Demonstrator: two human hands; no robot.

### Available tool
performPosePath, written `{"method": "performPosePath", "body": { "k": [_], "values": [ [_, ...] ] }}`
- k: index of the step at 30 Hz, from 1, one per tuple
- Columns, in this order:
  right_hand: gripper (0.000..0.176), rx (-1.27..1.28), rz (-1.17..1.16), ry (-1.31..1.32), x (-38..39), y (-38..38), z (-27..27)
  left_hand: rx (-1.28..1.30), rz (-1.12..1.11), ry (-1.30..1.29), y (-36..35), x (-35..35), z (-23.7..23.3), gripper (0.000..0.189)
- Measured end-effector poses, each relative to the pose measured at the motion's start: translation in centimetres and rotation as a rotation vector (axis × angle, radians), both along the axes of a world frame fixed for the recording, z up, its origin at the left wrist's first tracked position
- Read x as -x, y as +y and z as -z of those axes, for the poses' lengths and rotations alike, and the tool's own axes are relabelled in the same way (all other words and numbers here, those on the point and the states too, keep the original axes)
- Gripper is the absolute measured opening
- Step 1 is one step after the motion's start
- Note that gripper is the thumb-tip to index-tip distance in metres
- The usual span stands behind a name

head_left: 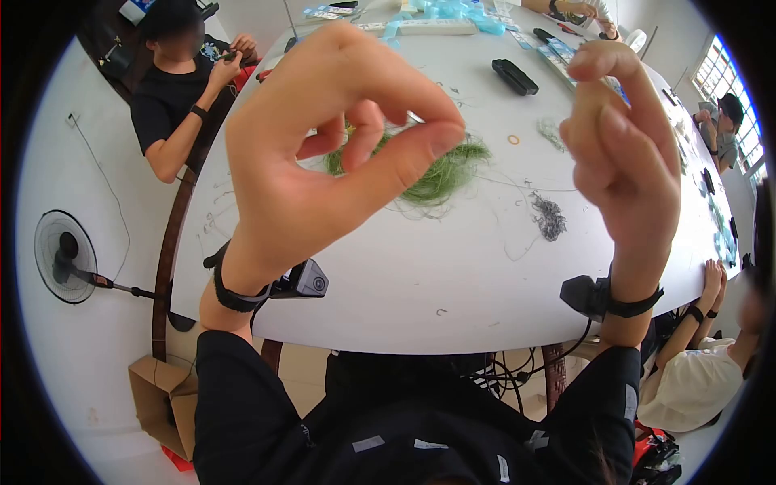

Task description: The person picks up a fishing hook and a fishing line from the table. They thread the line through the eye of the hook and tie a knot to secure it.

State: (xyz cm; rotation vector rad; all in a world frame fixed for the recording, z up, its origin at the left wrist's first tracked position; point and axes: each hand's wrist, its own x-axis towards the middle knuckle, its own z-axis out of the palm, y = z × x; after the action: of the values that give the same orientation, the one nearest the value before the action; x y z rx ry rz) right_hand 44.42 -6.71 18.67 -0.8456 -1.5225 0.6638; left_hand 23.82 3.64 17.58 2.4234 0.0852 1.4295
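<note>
Green line (440, 179) lies tangled on our white table (388, 315), partly behind our left hand (283, 162), whose thumb and index fingertips meet. We curl our right hand (626, 153) above the dark hooks (550, 217); we cannot tell how closed its grip is, or whether either hand holds anything.

Apparently plain green thread tangle (440, 179)

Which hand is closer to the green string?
The left hand. It is raised partly in front of the green string, while the right hand is up off to the string's right.
</note>
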Motion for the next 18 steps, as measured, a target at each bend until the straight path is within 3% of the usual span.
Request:
{"method": "performPosePath", "body": {
  "k": [3,4,9,11,18],
  "values": [
    [0.031,-0.006,0.159,-0.076,2.0,-0.2,0.2,-0.056,0.027,-0.005,-0.1,-0.5,-0.1,0.014],
    [0.031,-0.008,0.044,-0.079,1.5,-0.1,0.4,-0.065,0.055,-0.016,0.0,-0.7,0.0,0.014],
    [0.030,0.133,0.009,-0.058,2.1,-0.5,0.2,-0.115,0.186,-0.024,0.3,-1.4,0.4,0.015],
    [0.029,0.226,0.049,-0.151,1.9,-0.8,-0.3,-0.146,0.215,-0.009,0.4,-1.4,0.4,0.015],
    [0.028,0.153,0.307,-0.356,2.7,-1.5,0.2,-0.105,0.248,-0.001,0.1,-1.6,0.8,0.018]
  ]
}}
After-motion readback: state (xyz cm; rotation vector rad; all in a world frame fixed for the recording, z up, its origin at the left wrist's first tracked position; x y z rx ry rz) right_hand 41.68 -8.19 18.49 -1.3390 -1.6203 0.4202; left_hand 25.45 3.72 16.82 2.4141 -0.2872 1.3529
